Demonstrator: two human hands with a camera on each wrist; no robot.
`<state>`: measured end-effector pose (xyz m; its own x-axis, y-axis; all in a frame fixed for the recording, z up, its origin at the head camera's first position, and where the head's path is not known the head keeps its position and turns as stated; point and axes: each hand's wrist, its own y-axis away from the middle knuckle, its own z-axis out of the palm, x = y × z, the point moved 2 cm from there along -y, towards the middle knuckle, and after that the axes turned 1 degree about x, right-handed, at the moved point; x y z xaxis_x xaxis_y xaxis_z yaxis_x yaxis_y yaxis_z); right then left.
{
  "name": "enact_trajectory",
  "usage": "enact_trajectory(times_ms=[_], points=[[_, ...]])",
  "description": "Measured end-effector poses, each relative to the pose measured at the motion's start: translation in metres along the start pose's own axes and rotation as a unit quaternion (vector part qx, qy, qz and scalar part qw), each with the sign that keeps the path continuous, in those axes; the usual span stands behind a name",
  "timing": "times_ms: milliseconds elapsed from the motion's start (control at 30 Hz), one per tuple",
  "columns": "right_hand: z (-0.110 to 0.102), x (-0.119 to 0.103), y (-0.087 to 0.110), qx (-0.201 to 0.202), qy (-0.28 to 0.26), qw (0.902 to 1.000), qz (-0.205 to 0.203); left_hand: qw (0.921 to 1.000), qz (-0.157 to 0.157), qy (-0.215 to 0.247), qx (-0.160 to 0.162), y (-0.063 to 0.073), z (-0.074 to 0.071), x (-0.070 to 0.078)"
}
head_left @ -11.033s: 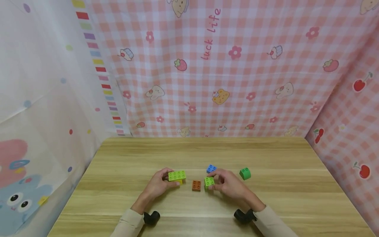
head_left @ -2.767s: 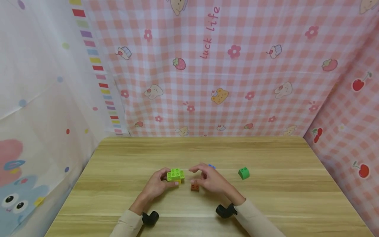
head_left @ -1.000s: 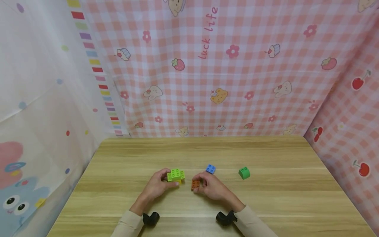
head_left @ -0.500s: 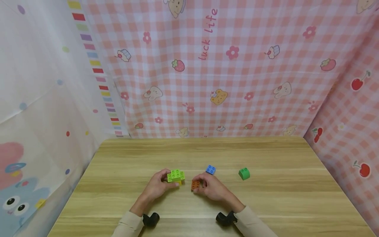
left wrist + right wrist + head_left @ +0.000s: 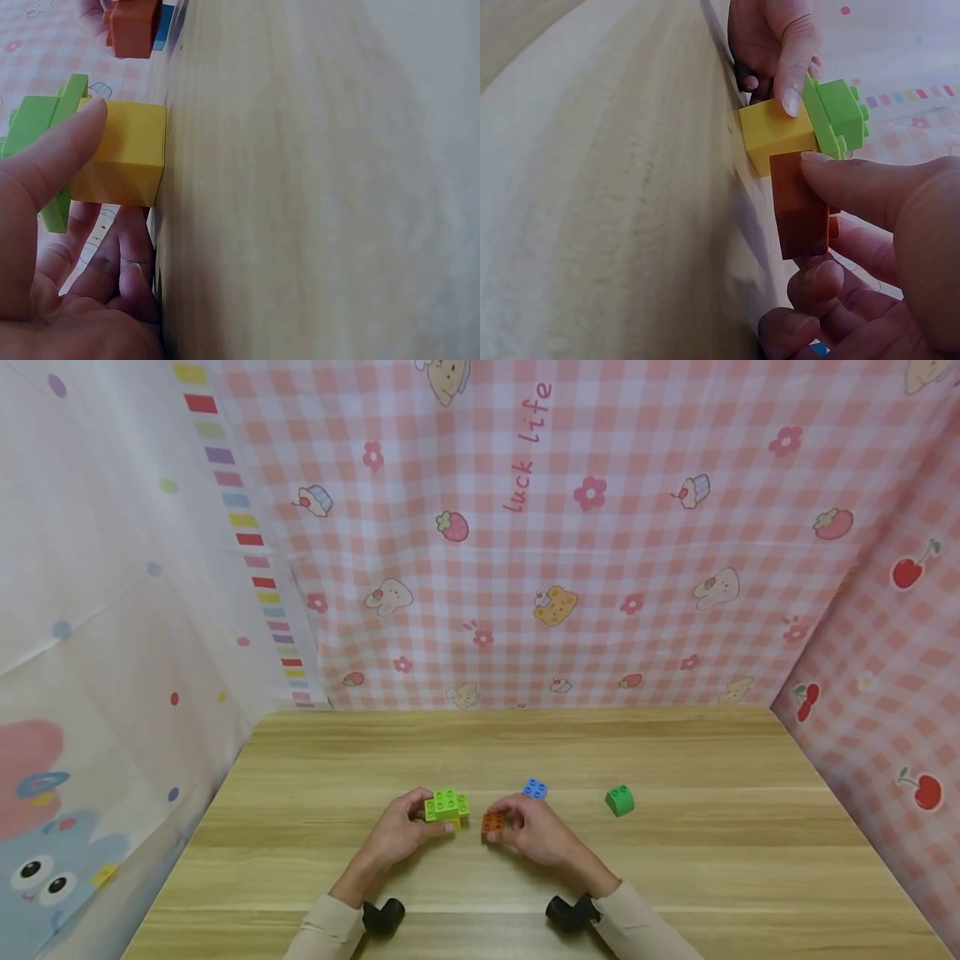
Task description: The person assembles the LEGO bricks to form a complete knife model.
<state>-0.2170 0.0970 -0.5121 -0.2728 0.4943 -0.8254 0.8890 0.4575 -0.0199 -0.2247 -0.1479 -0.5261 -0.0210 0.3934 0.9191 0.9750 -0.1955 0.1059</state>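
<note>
My left hand [image 5: 401, 828] grips a small stack of toy building bricks between thumb and fingers. The stack has a yellow block [image 5: 124, 154] at the bottom, a longer lime plate [image 5: 73, 94] on it, and a lime four-stud brick [image 5: 447, 802] on top. Just to the right, my right hand [image 5: 542, 833] pinches a brown four-stud brick [image 5: 800, 206], thumb on one side and fingers on the other. In the left wrist view the brown brick [image 5: 133, 28] is held close over the table, apart from the stack, its studs turned away from the tabletop.
Behind the right hand lies a blue four-stud brick [image 5: 535, 788]. Farther right sits a green curved-top brick [image 5: 620, 800]. The wooden table [image 5: 712, 877] backs onto a pink checked cloth [image 5: 555, 543], with hanging cloths on both sides.
The lime four-stud brick, first in my right hand, now sits on the lime plate. My right hand then took the brown brick and has just shifted it slightly left. The left hand stayed put.
</note>
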Motion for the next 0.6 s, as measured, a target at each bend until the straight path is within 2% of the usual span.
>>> enact_trajectory(times_ms=[200, 600], points=[[-0.002, -0.003, -0.002, 0.005, -0.018, 0.9998, 0.004, 1.0000, 0.003, -0.002, -0.001, 0.000, 0.000, 0.000], [-0.015, -0.022, -0.012, 0.060, -0.008, 0.9972, -0.044, 1.0000, 0.002, -0.003, -0.002, 0.000, 0.000, 0.000]])
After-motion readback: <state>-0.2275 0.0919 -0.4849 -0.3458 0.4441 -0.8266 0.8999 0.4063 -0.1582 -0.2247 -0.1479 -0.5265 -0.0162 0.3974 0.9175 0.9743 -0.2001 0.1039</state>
